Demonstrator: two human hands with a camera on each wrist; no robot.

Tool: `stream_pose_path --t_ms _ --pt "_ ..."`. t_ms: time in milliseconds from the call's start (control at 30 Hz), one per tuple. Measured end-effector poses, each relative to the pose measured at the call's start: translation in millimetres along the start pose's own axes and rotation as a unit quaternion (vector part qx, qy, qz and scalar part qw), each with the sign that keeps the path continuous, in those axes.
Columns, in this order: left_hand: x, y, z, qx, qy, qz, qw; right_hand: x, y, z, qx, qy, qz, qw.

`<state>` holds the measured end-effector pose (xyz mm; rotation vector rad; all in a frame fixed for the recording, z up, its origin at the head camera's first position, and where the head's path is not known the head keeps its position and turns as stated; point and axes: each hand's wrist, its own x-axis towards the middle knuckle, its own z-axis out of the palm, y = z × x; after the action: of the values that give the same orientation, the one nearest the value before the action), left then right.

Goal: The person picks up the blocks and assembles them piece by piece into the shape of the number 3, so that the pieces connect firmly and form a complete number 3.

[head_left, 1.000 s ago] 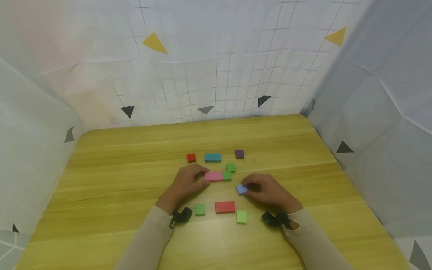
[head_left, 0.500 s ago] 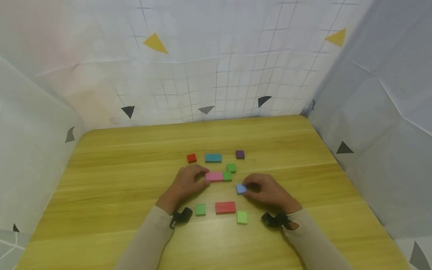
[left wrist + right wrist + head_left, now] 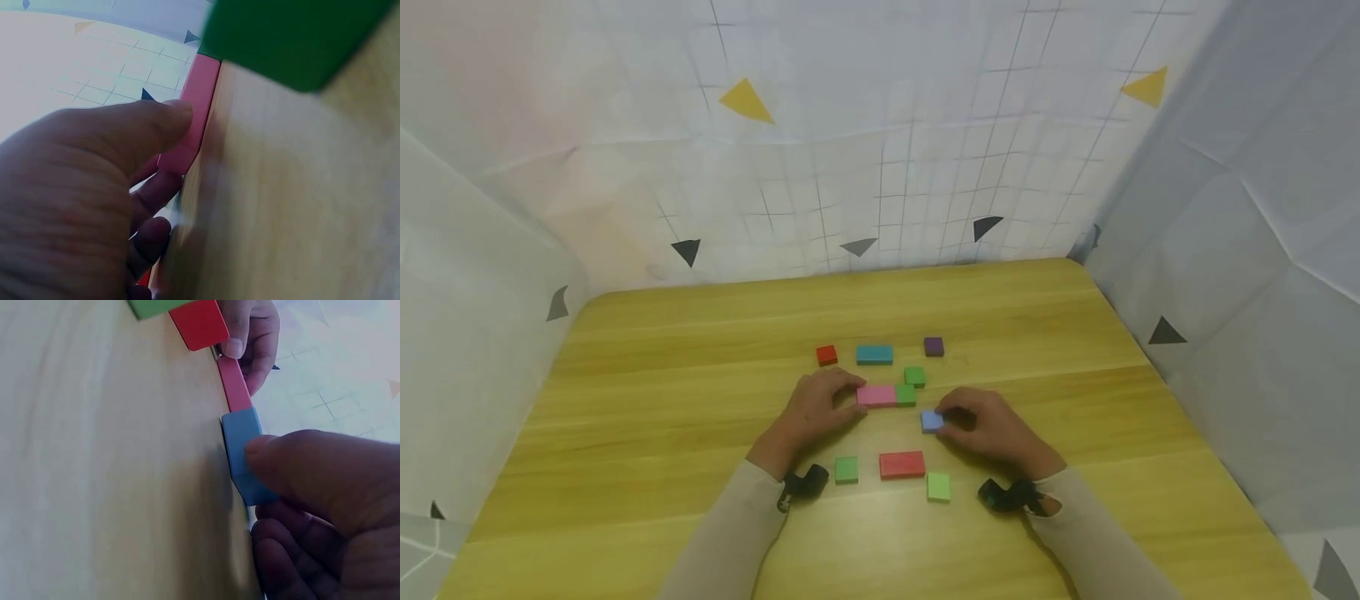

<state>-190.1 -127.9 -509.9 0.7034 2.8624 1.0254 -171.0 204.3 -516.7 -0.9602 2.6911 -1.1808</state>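
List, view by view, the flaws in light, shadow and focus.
Head: pale sheen on the near part of the table, soft shadow beneath the right hand; left wrist: the close-up green block looks blurred, the backdrop washed out at upper left; right wrist: bluish cast, soft-edged shadow on the table beside the blue block.

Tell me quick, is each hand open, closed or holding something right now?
Left hand: holding the pink block at its left end.
Right hand: holding the light blue block.
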Motion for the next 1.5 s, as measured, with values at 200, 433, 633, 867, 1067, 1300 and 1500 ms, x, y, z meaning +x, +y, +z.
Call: stream_pose_path --t_ms 200,433,633,867,1067,1300,1500 --pt "0.0 0.9 -0.2 -0.005 0.001 -0.002 1.0000 0.8 -1 0 0.007 0.007 -0.009 0.9999" --pt "0.0 0.8 1.4 -0.014 0.005 -0.005 0.9999 3.6 -2 3 0.005 0.014 -0.019 0.9997" --pt "0.3 1.1 0.7 -0.010 0.011 -0.004 0.9999 7.0 -1 5 -0.011 0.013 -0.029 0.9995" --pt "-0.8 3.2 -0.5 -0.014 0.003 -0.015 0.9998 7.9 -3 5 -0.008 0.014 -0.027 0.9995" --pt "-0.1 2.4 -1.1 -0.013 0.007 -0.005 0.9999 10.6 -3 6 0.005 0.017 -0.024 0.9995" --pt "0.7 1.1 0.0 -0.004 0.004 -0.004 1.0000 12.2 -2 8 0.008 0.021 -0.029 0.9993" --pt "-0.3 1.2 0.4 -0.002 0.002 -0.009 1.0000 12.7 -2 9 0.008 0.021 -0.034 0.9992"
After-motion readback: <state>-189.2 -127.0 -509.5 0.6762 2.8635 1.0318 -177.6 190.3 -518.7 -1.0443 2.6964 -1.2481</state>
